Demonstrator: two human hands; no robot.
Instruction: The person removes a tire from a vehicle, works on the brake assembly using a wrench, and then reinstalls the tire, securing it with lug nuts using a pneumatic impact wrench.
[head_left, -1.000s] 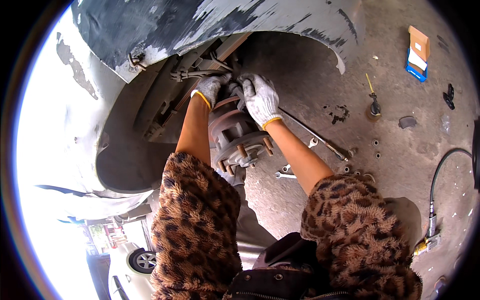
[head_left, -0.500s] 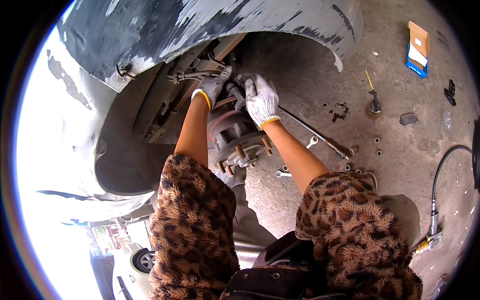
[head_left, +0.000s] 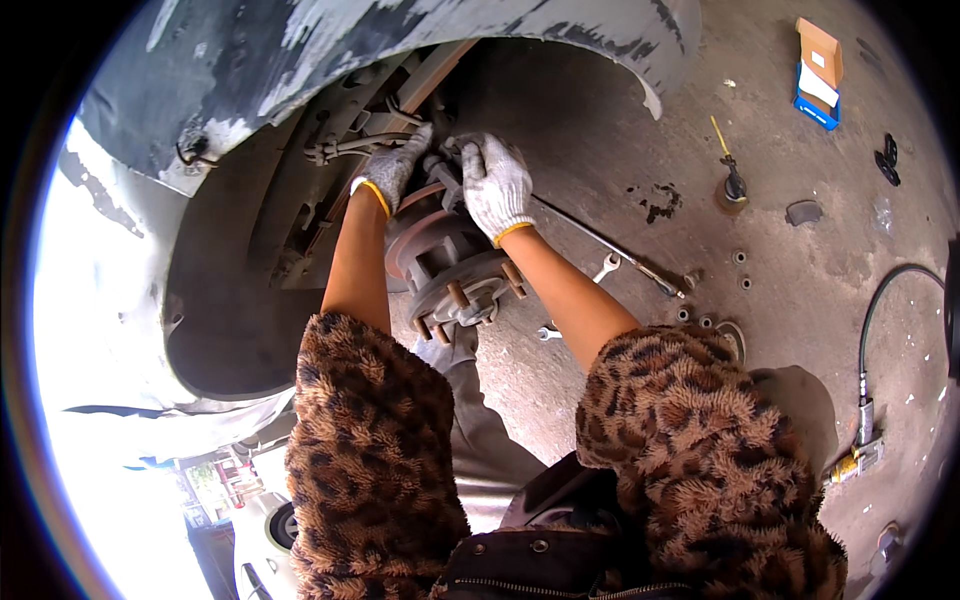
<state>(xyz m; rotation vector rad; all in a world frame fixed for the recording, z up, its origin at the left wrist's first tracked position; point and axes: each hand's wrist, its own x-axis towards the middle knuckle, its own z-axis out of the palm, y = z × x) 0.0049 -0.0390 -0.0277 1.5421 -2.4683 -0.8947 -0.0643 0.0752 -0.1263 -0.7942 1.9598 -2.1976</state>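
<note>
The left hand (head_left: pixel 392 170) and right hand (head_left: pixel 498 188) are reaching past 1 hub (head_left: pixel 440 262) below 1 fender (head_left: pixel 330 50); closure of either cannot be told. 2 wrench heads (head_left: pixel 607 267) and 1 box (head_left: pixel 819 108) are showing.

Place: vehicle-repair workshop | Vehicle: car body (head_left: pixel 370 35), paint worn; wheel hub (head_left: pixel 462 288) exposed | Floor (head_left: pixel 850 255): hard, stained, grey-brown | Tools, on floor: wrenches (head_left: pixel 606 267), long metal bar (head_left: pixel 655 276), hose (head_left: pixel 864 365) with metal fitting (head_left: pixel 865 420) | Loose: scattered nuts (head_left: pixel 739 257), open cardboard box (head_left: pixel 820 60) | Background: second car (head_left: pixel 255 535), white
</note>
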